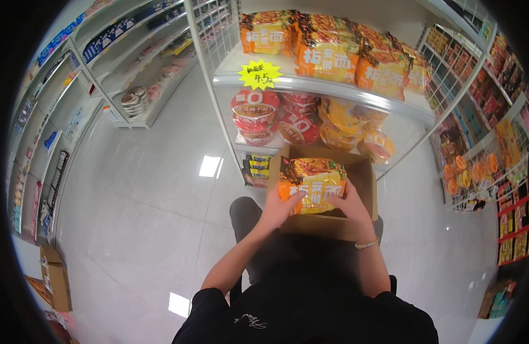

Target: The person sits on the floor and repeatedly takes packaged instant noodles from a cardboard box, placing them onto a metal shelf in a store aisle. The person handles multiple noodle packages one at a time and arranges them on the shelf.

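My left hand (278, 207) and my right hand (352, 204) grip an orange and yellow packet of instant noodles (316, 180) from its two sides, thumbs on its front. The packet is over an open cardboard box (329, 225) that rests at my lap. What the box holds beneath the packet is hidden. Beyond the box, similar noodle packets (329, 58) stand in rows on the upper shelf of a white rack. Red noodle bowls (255, 114) and yellow noodle bowls (339, 122) are stacked on the shelf below.
A yellow star-shaped price tag (260, 74) hangs on the upper shelf edge (333, 88). Small packets (258, 165) lie low behind the box. Shelving (118, 56) runs along the left; snack displays (475, 172) stand at right. Another cardboard box (56, 279) is at lower left.
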Demonstrator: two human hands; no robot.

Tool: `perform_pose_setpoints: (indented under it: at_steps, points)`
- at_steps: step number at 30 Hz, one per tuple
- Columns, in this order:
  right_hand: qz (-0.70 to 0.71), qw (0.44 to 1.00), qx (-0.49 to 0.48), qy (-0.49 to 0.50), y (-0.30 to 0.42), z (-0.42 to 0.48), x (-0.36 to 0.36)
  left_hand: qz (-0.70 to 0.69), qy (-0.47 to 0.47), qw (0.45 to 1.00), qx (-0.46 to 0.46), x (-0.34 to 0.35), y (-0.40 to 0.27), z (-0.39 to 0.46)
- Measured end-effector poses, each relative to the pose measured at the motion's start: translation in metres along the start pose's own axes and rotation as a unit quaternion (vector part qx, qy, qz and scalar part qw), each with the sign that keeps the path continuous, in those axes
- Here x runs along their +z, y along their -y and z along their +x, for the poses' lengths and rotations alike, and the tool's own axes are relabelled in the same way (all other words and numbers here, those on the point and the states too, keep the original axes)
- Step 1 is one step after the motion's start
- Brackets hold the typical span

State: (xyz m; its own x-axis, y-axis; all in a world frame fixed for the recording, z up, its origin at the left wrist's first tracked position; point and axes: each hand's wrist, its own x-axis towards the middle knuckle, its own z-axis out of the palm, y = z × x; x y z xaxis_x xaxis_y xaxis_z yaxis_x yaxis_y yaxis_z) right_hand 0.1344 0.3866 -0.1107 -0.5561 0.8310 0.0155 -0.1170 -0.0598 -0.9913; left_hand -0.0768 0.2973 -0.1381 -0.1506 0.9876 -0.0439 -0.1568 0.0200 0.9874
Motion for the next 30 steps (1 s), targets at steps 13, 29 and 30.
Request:
perform_pose_setpoints:
  at_steps: [13, 29, 30]
  points:
    - [-0.201, 0.964, -0.171, 0.027, 0.201, 0.129, 0.023, 0.364, 0.113, 0.913, 0.147, 0.027, 0.060, -0.001]
    - [-0.313, 0.910, -0.217, -0.164, 0.168, 0.369, 0.146, 0.469, 0.130, 0.847, 0.214, 0.028, 0.082, 0.001]
    - [-0.302, 0.919, -0.203, -0.153, 0.163, 0.373, 0.146, 0.471, 0.128, 0.847, 0.209, 0.027, 0.081, 0.001]
